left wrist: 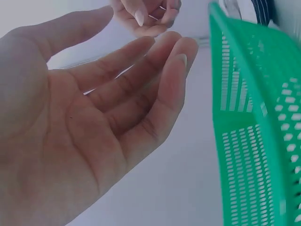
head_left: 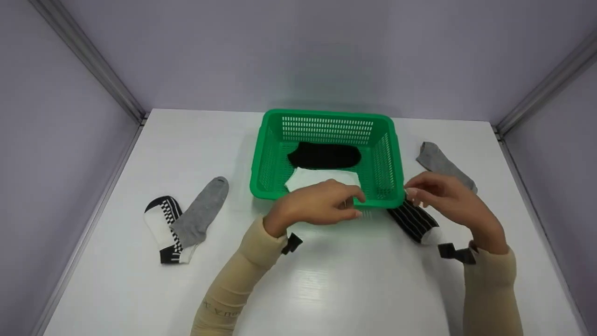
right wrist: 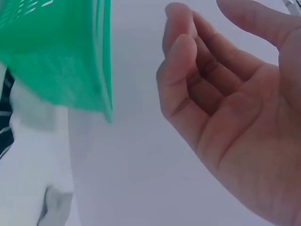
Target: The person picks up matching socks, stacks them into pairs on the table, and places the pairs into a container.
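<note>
My left hand [head_left: 319, 203] hovers over the front rim of a green plastic basket [head_left: 326, 113], its fingers loosely bent and the palm bare in the left wrist view. Inside the basket lie a black sock [head_left: 326, 155] and, nearer the front, a white sock [head_left: 322, 176] partly covered by that hand. By the basket's right front corner is my right hand [head_left: 443, 198], fingers relaxed and holding nothing in the right wrist view. Below it, a black sock with white stripes and a pale toe [head_left: 415, 223] rests on the table, one end hidden by the basket and hand.
A grey sock [head_left: 440, 161] lies right of the basket, partly behind the right hand. At the left, another grey sock [head_left: 205, 210] overlaps a white sock with black checks [head_left: 156, 226]. Pale walls [head_left: 326, 56] enclose the white table [head_left: 354, 280] at the back and sides.
</note>
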{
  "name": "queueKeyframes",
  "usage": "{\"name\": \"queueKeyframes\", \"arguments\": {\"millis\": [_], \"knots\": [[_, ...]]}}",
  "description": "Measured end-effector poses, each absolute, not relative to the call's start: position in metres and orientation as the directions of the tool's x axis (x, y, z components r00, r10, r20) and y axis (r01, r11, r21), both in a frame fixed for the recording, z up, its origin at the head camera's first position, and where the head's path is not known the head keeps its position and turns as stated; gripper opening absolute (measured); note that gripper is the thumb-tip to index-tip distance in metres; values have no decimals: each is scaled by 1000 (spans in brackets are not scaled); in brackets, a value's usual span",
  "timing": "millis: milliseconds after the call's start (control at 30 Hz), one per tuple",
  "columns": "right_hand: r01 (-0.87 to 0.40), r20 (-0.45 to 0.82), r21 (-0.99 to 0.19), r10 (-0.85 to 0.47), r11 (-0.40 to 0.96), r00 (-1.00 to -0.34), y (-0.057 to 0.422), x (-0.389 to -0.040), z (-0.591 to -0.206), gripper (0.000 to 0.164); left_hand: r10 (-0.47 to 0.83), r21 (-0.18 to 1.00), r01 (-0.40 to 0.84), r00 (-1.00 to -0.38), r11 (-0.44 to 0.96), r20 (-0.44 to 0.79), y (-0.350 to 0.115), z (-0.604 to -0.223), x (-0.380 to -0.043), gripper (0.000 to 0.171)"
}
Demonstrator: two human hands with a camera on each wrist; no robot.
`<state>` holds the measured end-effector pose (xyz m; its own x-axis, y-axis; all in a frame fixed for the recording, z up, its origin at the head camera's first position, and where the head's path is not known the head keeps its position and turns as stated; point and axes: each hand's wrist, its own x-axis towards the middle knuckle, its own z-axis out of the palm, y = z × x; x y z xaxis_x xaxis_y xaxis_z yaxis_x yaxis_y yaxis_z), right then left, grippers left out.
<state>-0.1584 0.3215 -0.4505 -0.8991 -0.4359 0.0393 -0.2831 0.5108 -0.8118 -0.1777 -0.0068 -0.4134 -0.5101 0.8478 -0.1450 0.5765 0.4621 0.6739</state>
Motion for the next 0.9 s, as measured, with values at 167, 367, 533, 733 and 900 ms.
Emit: {"name": "queueKeyframes", "arguments": {"millis": [167, 367, 533, 733, 900], "knots": [[-202, 13, -813, -330, 546, -944, 352, -137, -475, 17, 863, 671, 571, -451, 474, -227, 5, -438, -164, 40], [-97, -51, -812, -235, 576, -971, 371, -129, -504, 26, 851, 598, 606, -377, 524, -364, 43, -474, -150, 45], [29, -135, -723, -101, 691, -986, 378, -132, -520, 35, 845, 599, 617, -490, 510, -215, 90, -509, -145, 43], [164, -259, -594, 6, 788, -966, 384, -135, -532, 57, 743, 558, 612, -669, 560, -11, 138, -549, -154, 48], [194, -350, -572, -24, 797, -936, 383, -136, -534, 62, 641, 518, 560, -767, 647, 29, 163, -565, -164, 49]]}}
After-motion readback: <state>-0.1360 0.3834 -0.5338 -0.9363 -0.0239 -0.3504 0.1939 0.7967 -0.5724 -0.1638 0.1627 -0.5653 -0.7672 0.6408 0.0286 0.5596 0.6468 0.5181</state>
